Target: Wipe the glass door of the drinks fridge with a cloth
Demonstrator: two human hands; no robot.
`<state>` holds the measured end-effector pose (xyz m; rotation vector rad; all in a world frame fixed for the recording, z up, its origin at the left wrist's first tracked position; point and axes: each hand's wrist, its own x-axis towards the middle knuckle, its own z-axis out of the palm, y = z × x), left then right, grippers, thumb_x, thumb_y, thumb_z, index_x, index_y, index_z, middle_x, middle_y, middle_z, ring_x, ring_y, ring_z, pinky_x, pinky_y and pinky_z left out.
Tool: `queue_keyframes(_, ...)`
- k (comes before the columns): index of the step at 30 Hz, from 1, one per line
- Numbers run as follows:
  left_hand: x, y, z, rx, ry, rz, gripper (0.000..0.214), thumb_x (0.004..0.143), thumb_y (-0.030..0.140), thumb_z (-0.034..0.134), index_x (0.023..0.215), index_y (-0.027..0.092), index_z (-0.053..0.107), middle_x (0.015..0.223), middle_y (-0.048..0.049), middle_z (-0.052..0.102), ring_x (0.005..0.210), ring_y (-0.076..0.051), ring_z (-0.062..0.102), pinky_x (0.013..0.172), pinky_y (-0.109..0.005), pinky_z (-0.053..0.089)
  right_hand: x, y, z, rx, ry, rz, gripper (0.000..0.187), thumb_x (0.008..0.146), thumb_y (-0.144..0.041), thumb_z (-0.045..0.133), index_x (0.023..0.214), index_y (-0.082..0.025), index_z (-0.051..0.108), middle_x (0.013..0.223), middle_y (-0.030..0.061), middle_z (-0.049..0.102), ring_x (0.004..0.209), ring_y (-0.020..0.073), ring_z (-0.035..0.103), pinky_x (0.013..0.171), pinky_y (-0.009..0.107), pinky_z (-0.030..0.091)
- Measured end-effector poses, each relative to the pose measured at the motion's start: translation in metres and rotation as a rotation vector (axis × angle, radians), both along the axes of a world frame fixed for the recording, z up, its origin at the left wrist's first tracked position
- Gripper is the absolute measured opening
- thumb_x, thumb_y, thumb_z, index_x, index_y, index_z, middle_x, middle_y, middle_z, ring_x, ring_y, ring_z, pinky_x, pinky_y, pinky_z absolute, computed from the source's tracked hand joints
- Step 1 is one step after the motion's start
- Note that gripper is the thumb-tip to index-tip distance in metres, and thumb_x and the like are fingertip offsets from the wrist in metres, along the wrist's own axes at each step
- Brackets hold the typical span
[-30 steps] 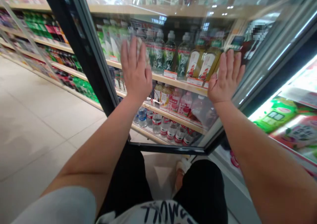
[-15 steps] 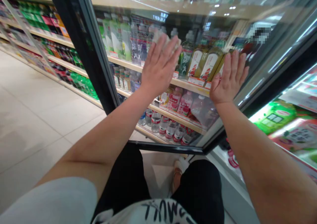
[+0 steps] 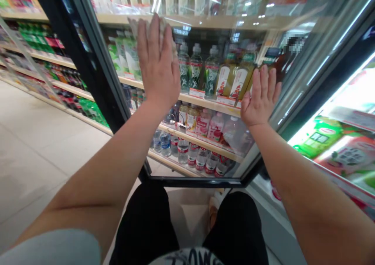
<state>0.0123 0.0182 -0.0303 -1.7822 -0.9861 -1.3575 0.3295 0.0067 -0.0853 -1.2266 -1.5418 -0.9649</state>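
Observation:
A glass door (image 3: 205, 30) in a black frame stands open before me, with drink shelves seen through it. My left hand (image 3: 159, 69) lies flat on the glass, pressing a pale crumpled cloth (image 3: 134, 26) against it. Most of the cloth is hidden behind my fingers; its edges show around them. Lower and farther right, my right hand (image 3: 260, 99) rests palm-flat on the same pane near its right side. Its fingers are stretched out and hold nothing.
Beyond the glass, shelves carry bottled drinks (image 3: 183, 151). More soda shelves (image 3: 60, 77) run along the left beside the tiled floor (image 3: 32, 155). On the right, the lit cooler holds green packs (image 3: 322, 136). The black bottom frame (image 3: 193, 182) crosses just above my knees.
My left hand has slid up and left across the glass with the cloth. My right hand stays on the pane, a little left in view. The camera view has shifted slightly.

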Motion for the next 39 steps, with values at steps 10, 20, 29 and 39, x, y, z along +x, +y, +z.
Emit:
queue_keyframes(10, 0.067, -0.022, -0.054, -0.047, 0.391, -0.186, 0.053, 0.105, 0.021, 0.041, 0.156, 0.032, 0.043, 0.165, 0.0054, 0.037, 0.160, -0.014, 0.010, 0.135, -0.039, 0.010, -0.001, -0.003, 0.001, 0.006, -0.018, -0.004, 0.061, 0.105, -0.040, 0.023, 0.164, -0.028, 0.028, 0.169, -0.0009, 0.031, 0.162, 0.0223, 0.012, 0.131, 0.051, 0.010)
queue_keyframes(20, 0.089, -0.017, -0.061, -0.060, 0.284, -0.203, 0.056, 0.107, 0.023, 0.035, 0.161, 0.035, 0.034, 0.166, 0.0053, 0.035, 0.160, -0.019, 0.010, 0.135, -0.045, 0.010, -0.003, -0.008, 0.004, -0.068, -0.044, -0.041, 0.060, 0.105, -0.035, 0.025, 0.164, -0.024, 0.030, 0.171, 0.0017, 0.026, 0.163, 0.0236, 0.008, 0.133, 0.055, 0.012)
queue_keyframes(29, 0.088, -0.019, -0.038, -0.001, 0.155, -0.080, 0.056, 0.106, 0.028, 0.042, 0.162, 0.029, 0.036, 0.170, 0.0017, 0.027, 0.161, -0.026, 0.012, 0.135, -0.052, 0.011, -0.004, -0.011, 0.009, -0.120, -0.045, -0.033, 0.060, 0.106, -0.036, 0.024, 0.166, -0.030, 0.027, 0.168, 0.0007, 0.033, 0.162, 0.0259, 0.008, 0.131, 0.065, 0.013)
queue_keyframes(39, 0.084, -0.020, -0.077, -0.069, 0.107, -0.194, 0.078, 0.091, 0.030, 0.060, 0.162, 0.044, 0.031, 0.168, 0.0195, 0.020, 0.160, -0.030, 0.015, 0.136, -0.044, 0.006, -0.009, -0.024, 0.021, -0.208, -0.103, -0.184, 0.059, 0.108, -0.033, 0.012, 0.165, -0.035, 0.025, 0.171, -0.0130, 0.017, 0.161, 0.0155, 0.003, 0.134, 0.048, 0.010)
